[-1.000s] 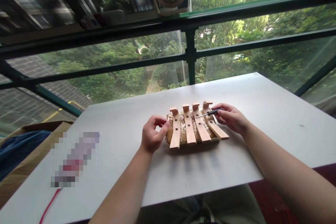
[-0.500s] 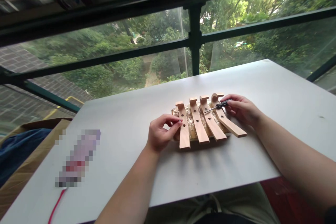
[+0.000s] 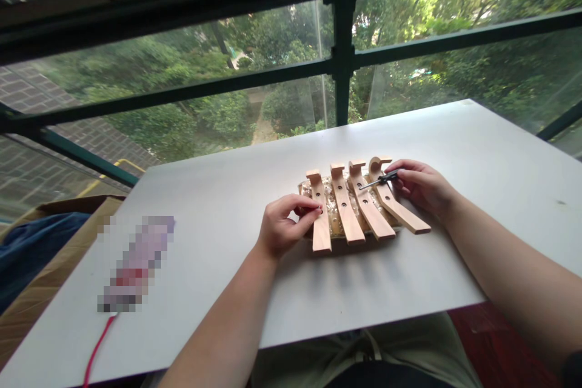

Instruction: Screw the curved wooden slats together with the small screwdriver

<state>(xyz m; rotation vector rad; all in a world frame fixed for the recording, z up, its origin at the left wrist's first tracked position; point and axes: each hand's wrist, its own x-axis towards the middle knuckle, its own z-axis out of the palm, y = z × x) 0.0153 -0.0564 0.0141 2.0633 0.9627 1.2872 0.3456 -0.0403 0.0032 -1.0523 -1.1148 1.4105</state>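
Observation:
Several pale wooden hooks lie side by side across a pad wrapped in shiny see-through plastic [image 3: 335, 221]. Each hook has a curled upper end, and dark round holes show in their faces. My left hand [image 3: 287, 218] pinches a tiny silvery piece, which looks like a small screw [image 3: 319, 208], at the lower hole of the leftmost wooden hook [image 3: 322, 233]. In my right hand [image 3: 422, 183] is a screwdriver [image 3: 380, 180] with a black handle. Its shaft points left over the two rightmost hooks.
A white table [image 3: 218, 212] carries the work. A blurred-out flat object [image 3: 136, 267] with a red cable [image 3: 97, 348] lies at left. Beside the table stands a cardboard box [image 3: 59, 254] holding blue cloth. A green-framed window [image 3: 343, 60] is behind.
The whole view has shifted slightly. My left fingertips sit a little closer over the lower hole of the leftmost hook. The screwdriver stays in my right hand.

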